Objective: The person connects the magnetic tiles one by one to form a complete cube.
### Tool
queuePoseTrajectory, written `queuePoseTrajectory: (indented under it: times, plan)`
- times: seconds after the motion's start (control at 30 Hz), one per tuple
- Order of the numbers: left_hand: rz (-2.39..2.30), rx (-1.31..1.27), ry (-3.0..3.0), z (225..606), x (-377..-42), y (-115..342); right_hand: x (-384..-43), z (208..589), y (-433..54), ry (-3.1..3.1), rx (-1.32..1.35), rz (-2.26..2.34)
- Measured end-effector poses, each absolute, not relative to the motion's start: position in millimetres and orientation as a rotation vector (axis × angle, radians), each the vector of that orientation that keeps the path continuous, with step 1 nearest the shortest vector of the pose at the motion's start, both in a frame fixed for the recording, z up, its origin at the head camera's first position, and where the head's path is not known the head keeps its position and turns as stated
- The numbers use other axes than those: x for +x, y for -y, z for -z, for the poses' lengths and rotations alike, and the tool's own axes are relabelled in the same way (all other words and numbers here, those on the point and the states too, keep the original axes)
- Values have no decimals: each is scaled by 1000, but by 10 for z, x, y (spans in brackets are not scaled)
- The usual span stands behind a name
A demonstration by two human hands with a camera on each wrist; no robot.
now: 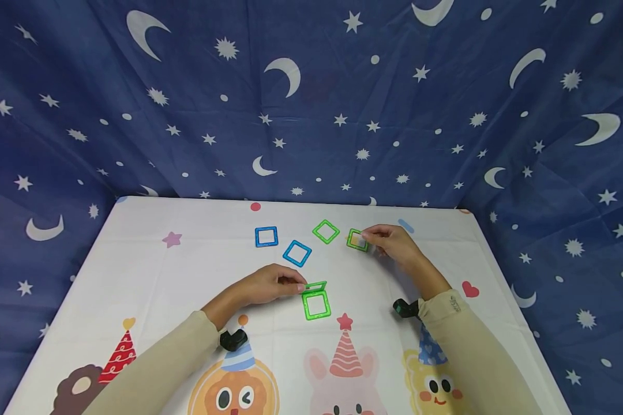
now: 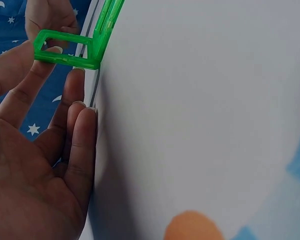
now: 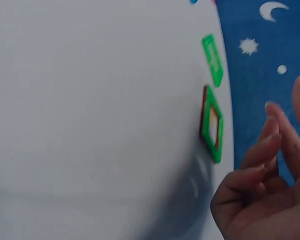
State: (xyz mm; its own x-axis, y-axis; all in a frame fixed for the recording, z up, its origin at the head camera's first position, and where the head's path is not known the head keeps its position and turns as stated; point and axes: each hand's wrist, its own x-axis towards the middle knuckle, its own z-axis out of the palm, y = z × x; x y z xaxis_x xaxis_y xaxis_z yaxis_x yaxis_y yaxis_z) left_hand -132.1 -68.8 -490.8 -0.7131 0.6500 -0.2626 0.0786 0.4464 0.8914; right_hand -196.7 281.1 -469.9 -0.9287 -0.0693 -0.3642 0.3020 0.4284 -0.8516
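Observation:
My left hand (image 1: 272, 283) pinches a green magnetic tile (image 2: 65, 61), a hollow square frame, between thumb and fingers. That tile stands tilted up along the far edge of a second green square tile (image 1: 318, 316) lying on the table. Farther back, my right hand (image 1: 394, 245) hovers beside another green tile (image 1: 357, 248), overlapping its right edge in the head view. The right wrist view shows a gap between its fingers and that tile, fingers loosely bent and holding nothing. A red edge (image 3: 202, 117) shows beneath this tile.
Two blue square tiles, one straight (image 1: 267, 245) and one turned (image 1: 292, 261), lie left of centre. Another green tile (image 1: 319, 237) lies turned like a diamond near the back. A white cloth (image 1: 187, 276) printed with cartoon animals covers the table; a blue star-patterned curtain (image 1: 322, 161) hangs behind it.

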Motion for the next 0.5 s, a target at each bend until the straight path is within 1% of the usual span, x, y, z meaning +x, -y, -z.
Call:
queuePoseTrajectory:
  times: [0.23, 0.5]
  plan:
    - [-1253, 607, -2109, 4913, -1317, 691, -2085, 4817, -2872, -2413, 338, 1359]
    - [-1264, 618, -2097, 4921, -1321, 693, -2172, 4875, -2882, -2466, 315, 1245]
